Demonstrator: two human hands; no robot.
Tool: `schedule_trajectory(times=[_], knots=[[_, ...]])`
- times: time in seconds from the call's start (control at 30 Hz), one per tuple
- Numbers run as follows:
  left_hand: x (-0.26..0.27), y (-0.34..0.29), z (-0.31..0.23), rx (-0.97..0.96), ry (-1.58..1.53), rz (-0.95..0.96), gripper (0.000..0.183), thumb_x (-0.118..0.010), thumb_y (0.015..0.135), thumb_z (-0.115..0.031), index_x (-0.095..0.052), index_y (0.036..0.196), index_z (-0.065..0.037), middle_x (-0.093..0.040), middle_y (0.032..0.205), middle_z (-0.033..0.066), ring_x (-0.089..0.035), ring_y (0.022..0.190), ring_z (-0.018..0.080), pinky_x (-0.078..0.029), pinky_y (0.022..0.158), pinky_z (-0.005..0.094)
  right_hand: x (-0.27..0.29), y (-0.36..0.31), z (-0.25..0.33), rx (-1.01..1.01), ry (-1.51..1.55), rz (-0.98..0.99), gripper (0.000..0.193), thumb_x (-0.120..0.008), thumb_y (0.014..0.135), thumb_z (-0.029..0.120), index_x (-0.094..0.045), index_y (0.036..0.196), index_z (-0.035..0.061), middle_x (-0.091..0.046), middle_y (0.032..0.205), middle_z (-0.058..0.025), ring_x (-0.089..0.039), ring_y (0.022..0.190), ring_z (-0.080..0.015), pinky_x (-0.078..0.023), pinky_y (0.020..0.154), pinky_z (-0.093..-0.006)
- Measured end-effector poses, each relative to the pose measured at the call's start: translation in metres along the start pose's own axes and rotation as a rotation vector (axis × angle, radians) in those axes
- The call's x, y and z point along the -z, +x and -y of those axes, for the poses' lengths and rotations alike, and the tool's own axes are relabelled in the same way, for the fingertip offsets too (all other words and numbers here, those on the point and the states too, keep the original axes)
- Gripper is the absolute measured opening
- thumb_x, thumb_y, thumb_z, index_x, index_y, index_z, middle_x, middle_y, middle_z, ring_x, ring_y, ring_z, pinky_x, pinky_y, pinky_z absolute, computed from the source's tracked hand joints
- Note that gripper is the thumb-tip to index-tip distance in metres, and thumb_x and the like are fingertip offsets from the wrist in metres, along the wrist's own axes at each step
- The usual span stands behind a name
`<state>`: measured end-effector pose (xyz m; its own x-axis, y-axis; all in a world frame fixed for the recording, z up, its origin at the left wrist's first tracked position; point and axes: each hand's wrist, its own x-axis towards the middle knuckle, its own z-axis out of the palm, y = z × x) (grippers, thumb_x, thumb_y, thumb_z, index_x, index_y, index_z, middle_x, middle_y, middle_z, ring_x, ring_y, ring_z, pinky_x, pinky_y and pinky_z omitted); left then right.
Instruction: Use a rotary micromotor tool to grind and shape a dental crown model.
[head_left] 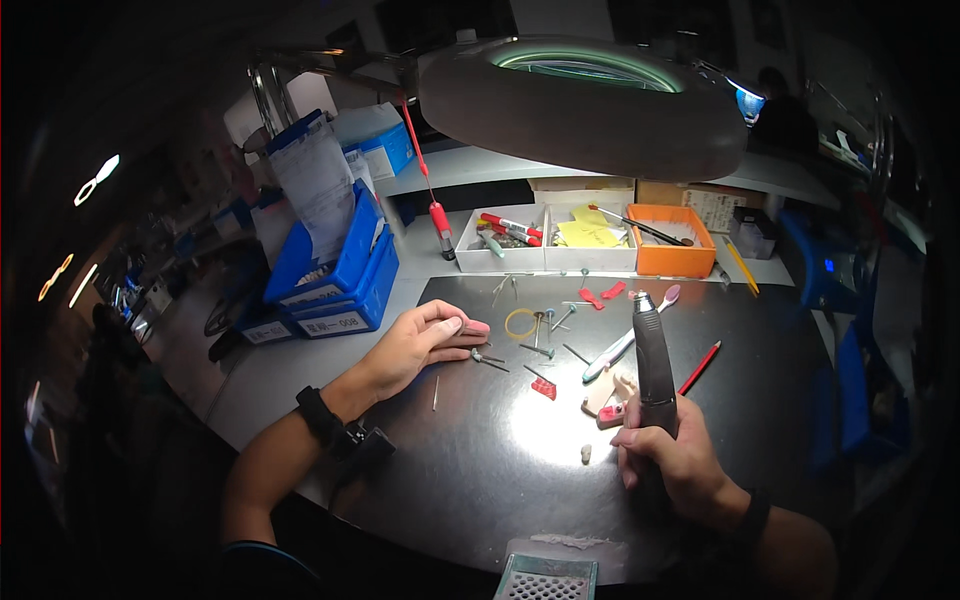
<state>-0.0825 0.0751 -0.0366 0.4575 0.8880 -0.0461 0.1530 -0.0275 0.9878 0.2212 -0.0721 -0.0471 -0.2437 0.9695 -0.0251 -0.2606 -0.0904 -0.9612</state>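
My right hand (680, 460) is wrapped round a black rotary handpiece (655, 365), held upright with its metal tip at the top. Over the left part of the dark work mat, my left hand (425, 345) has its thumb pressed against its fingers; whatever they hold is too small to make out. Just beside those fingertips lies a small grinding bur (485, 358). More burs (540, 350) and a yellow rubber band (521, 323) lie to its right. Behind the handpiece are a toothbrush (610, 358), a beige dental model (603, 392) and a red pencil (700, 366).
A ring lamp magnifier (580, 125) hangs over the back. White trays (500, 258) and an orange tray (675, 262) line the mat's far edge. Stacked blue bins (345, 290) stand left. Red pieces (543, 388) and a pale fragment (586, 454) lie mid-mat; a perforated tray (548, 580) sits in front.
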Motion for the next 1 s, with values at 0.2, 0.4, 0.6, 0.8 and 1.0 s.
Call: schedule_trajectory(times=[0.2, 0.4, 0.6, 0.8, 1.0], knots=[[-0.033, -0.019, 0.016, -0.023, -0.309, -0.028, 0.019, -0.037, 0.107, -0.024, -0.048, 0.113, -0.009, -0.061, 0.122, 0.0191, -0.06, 0.114, 0.0254, -0.048, 0.097, 0.0377, 0.001, 0.002, -0.001, -0.003, -0.021, -0.015, 0.014, -0.061, 0.087, 0.004, -0.05, 0.094, 0.0008, -0.055, 0.078, -0.0062, -0.059, 0.057, -0.0142, -0.049, 0.055, -0.0275], [-0.058, 0.003, 0.01, -0.201, -0.487, 0.011, 0.021, -0.034, 0.108, -0.023, -0.045, 0.115, -0.008, -0.059, 0.117, 0.0177, -0.063, 0.102, 0.0228, -0.049, 0.09, 0.0368, -0.006, 0.0, 0.004, -0.063, -0.051, 0.047, 0.017, -0.064, 0.087, 0.006, -0.052, 0.098, 0.002, -0.056, 0.079, -0.0063, -0.059, 0.063, -0.0127, -0.051, 0.058, -0.0282], [-0.037, 0.0, -0.016, -0.341, -0.372, -0.013, 0.022, -0.033, 0.108, -0.026, -0.048, 0.111, -0.009, -0.062, 0.113, 0.0159, -0.063, 0.098, 0.0208, -0.05, 0.087, 0.034, -0.006, 0.0, 0.004, -0.093, -0.059, 0.023, 0.018, -0.064, 0.087, 0.006, -0.052, 0.099, 0.0017, -0.056, 0.079, -0.0053, -0.059, 0.065, -0.012, -0.051, 0.056, -0.0271], [-0.027, -0.026, 0.012, -0.091, -0.297, -0.14, 0.021, -0.035, 0.107, -0.026, -0.047, 0.108, -0.01, -0.062, 0.106, 0.0127, -0.059, 0.097, 0.0191, -0.047, 0.09, 0.0356, -0.006, 0.003, 0.001, -0.087, -0.083, 0.073, 0.018, -0.064, 0.088, 0.006, -0.052, 0.101, 0.0009, -0.056, 0.078, -0.005, -0.059, 0.062, -0.0113, -0.051, 0.055, -0.0265], [-0.064, 0.008, 0.006, -0.14, -0.407, -0.073, 0.02, -0.039, 0.107, -0.026, -0.047, 0.11, -0.009, -0.061, 0.107, 0.0141, -0.06, 0.098, 0.0221, -0.047, 0.091, 0.0364, -0.006, 0.002, 0.003, -0.057, -0.121, 0.091, 0.02, -0.064, 0.088, 0.008, -0.052, 0.103, 0.0009, -0.056, 0.075, -0.0044, -0.058, 0.06, -0.011, -0.05, 0.055, -0.0267]])
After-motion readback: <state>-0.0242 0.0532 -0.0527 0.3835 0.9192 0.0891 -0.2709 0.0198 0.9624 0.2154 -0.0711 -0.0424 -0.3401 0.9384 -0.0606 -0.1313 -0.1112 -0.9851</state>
